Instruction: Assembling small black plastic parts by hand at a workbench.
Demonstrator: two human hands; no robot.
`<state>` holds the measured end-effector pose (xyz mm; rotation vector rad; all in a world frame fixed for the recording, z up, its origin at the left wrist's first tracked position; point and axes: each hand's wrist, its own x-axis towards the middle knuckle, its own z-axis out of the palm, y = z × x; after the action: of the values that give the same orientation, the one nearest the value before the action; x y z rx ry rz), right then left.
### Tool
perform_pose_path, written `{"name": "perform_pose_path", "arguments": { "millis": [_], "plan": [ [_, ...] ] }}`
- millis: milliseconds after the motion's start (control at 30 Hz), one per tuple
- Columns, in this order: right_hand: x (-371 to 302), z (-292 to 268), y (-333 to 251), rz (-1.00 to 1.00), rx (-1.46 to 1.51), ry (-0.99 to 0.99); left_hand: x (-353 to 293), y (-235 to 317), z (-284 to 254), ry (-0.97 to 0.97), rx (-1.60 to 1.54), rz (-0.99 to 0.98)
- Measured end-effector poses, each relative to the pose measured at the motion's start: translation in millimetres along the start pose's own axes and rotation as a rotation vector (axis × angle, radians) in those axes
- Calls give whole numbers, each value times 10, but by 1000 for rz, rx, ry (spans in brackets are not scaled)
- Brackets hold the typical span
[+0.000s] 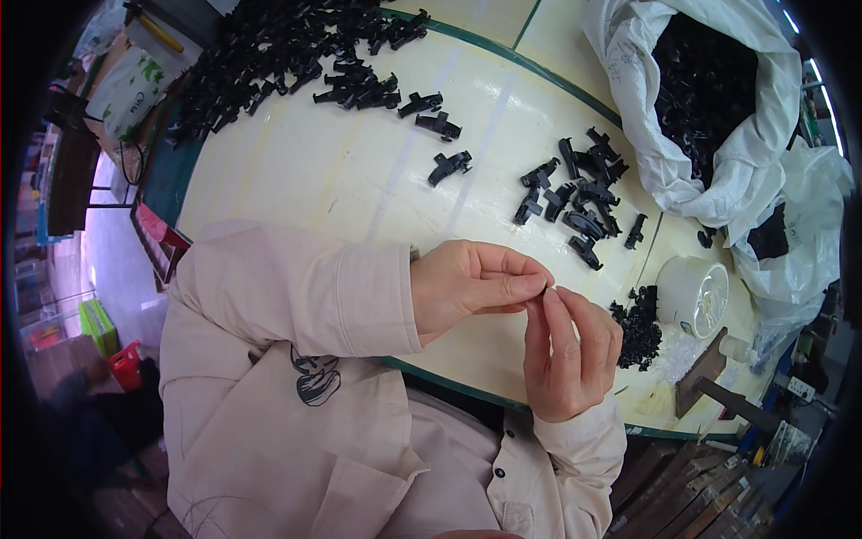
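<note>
Above the table's near edge, my left hand (pixel 467 286) and my right hand (pixel 572 352) meet with fingertips pinched together. A tiny dark piece (pixel 544 291) shows between the left thumb and the right fingertips; most of it is covered, and its kind cannot be made out. Just beyond my hands lies a loose group of black plastic clip-like parts (pixel 584 222). A single part of that sort (pixel 449 167) rests alone farther left. Close to my right hand is a heap of much smaller black pieces (pixel 638 331).
A large pile of black parts (pixel 296 49) covers the far left of the table (pixel 296 171). At the far right stands a white sack (pixel 642 153) filled with dark parts. A white roll (pixel 691 292) and a brown metal bracket (pixel 705 375) sit near the right edge.
</note>
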<state>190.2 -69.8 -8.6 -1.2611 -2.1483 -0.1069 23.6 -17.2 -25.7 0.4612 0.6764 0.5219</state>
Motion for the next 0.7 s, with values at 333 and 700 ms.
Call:
{"name": "perform_pose_path", "arguments": {
  "millis": [333, 700],
  "plan": [
    [-1, -58, 52, -15, 75, -36, -55, 64, 46, 9, 34, -26],
    [-18, -53, 28, 29, 108, -74, -12, -8, -13, 50, 82, -53]
  ]
}}
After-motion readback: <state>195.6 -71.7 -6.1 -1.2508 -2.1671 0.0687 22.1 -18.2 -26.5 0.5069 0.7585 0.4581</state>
